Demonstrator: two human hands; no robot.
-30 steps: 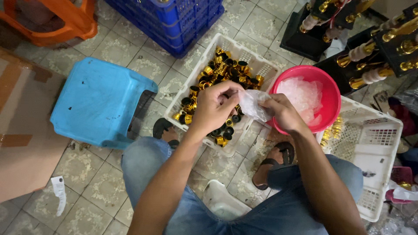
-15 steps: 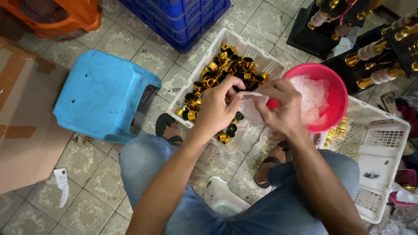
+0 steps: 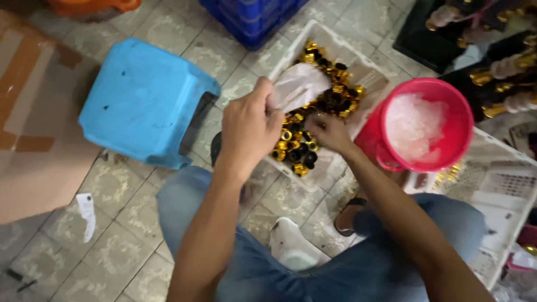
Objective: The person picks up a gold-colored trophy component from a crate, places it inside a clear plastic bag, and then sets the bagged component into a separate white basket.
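At the centre of the frame our left hand [image 3: 250, 130] is clenched on the lower edge of a small clear plastic bag [image 3: 297, 86], which it holds up over the white plastic crate [image 3: 284, 56]. Just to its right, our right hand [image 3: 329, 132] reaches down into the crate with fingers curled among the gold and black caps [image 3: 313, 106]; we cannot tell whether it grips one. The caps fill the crate from the upper middle of the frame down to our hands. Right of the crate and touching it sits a red bucket [image 3: 447, 100] holding more clear bags. A blue plastic stool [image 3: 140, 100] stands at the left, and another white crate [image 3: 498, 190] lies at the lower right.
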